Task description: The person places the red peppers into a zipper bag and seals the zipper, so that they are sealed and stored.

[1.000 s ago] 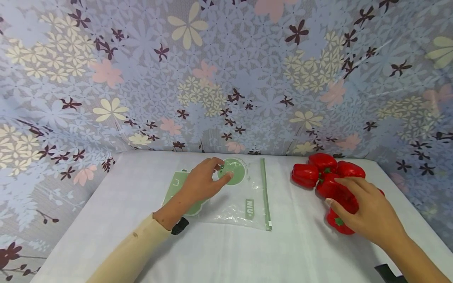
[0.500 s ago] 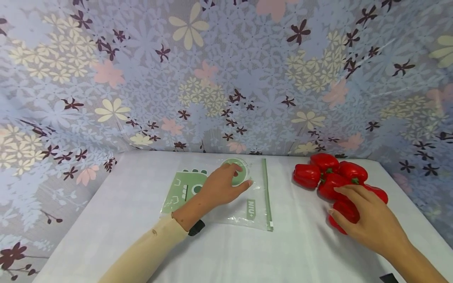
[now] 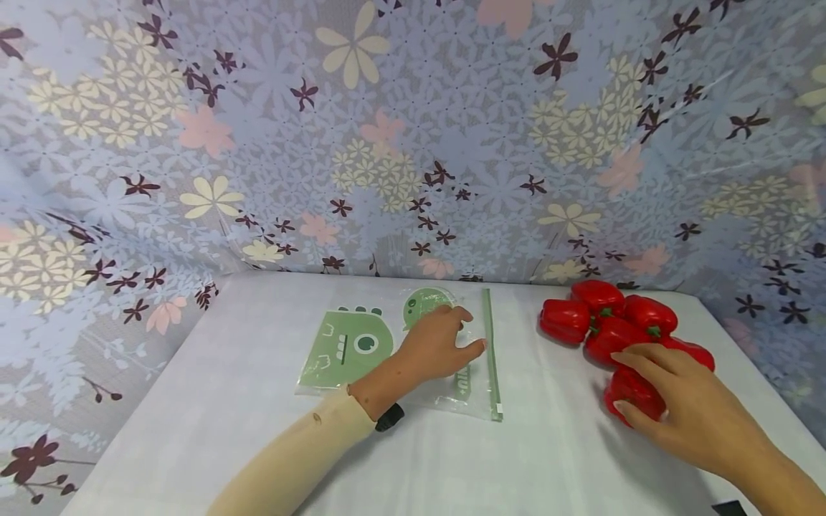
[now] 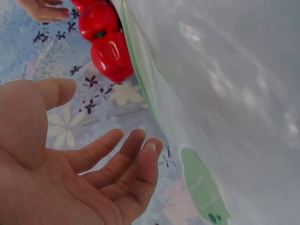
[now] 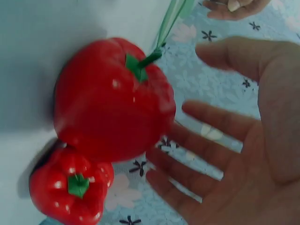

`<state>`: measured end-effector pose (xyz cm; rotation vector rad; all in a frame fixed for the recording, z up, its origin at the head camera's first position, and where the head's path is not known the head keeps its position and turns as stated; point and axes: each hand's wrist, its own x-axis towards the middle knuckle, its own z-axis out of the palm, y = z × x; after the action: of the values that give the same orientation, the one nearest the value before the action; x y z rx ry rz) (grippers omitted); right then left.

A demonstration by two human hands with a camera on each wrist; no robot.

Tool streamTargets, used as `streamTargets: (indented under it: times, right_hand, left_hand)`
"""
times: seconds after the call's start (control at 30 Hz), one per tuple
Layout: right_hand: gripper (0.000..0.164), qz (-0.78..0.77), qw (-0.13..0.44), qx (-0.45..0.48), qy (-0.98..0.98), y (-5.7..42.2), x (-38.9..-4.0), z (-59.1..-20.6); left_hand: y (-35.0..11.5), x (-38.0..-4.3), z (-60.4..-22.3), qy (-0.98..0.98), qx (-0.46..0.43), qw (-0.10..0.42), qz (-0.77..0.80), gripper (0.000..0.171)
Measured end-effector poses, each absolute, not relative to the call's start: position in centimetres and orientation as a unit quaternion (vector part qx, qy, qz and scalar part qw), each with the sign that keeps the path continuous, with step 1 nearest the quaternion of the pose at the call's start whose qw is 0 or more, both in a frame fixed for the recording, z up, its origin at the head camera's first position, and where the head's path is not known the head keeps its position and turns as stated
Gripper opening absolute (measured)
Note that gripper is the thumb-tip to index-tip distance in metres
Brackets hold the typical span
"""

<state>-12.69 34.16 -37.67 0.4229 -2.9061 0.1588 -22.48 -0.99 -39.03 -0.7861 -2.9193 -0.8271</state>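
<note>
My left hand (image 3: 435, 346) hovers over a clear zip bag (image 3: 413, 398) printed with green cartoon shapes, its thumb and fingers spread near the bag's green zip edge (image 3: 492, 351). Between the fingers there is nothing, as the left wrist view shows. Over on the right, my right hand (image 3: 687, 405) reaches around the nearest red bell pepper (image 3: 632, 394), fingers loosely curved and apart from one another. In the right wrist view that bell pepper (image 5: 112, 103) with its green stem stands close by the fingertips, and a gap shows between thumb and pepper.
Several other red bell peppers (image 3: 596, 297) lie in a cluster just beyond the right hand. A white cloth covers the table (image 3: 452, 466). Behind it hangs a flowered curtain (image 3: 413, 143), which meets the table's far edge.
My left hand has moved right across the bag, toward its zip edge, uncovering the green print on the left. The right hand stays by the nearest pepper, shifting only slightly.
</note>
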Motion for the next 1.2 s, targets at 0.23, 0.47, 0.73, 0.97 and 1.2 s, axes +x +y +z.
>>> streamTargets:
  times: [0.23,0.47,0.73,0.97,1.2]
  right_hand:
    - [0.084,0.032,0.071,0.171,-0.982,34.9,-12.5,-37.4]
    - [0.086,0.028,0.042,0.18,-0.982,35.6,-12.6,-37.4]
    - [0.092,0.028,0.013,0.189,-0.981,35.7,-12.7,-37.8]
    - [0.093,0.028,0.016,0.213,-0.976,35.9,-12.8,-38.3]
    - [0.1,0.014,0.014,0.223,-0.975,35.7,-12.9,-38.5]
  left_hand:
    - [1.1,-22.5,-39.1,-0.94,-0.248,0.006,-0.232,0.055]
    - [2.5,-23.0,-39.6,-0.947,-0.234,0.005,-0.22,0.057]
    - [3.9,-23.4,-40.0,-0.959,-0.202,-0.005,-0.2,0.061]
    - [4.5,-23.9,-40.6,-0.963,-0.181,-0.018,-0.201,0.058]
    - [4.6,-24.4,-41.2,-0.966,-0.169,-0.031,-0.195,0.06]
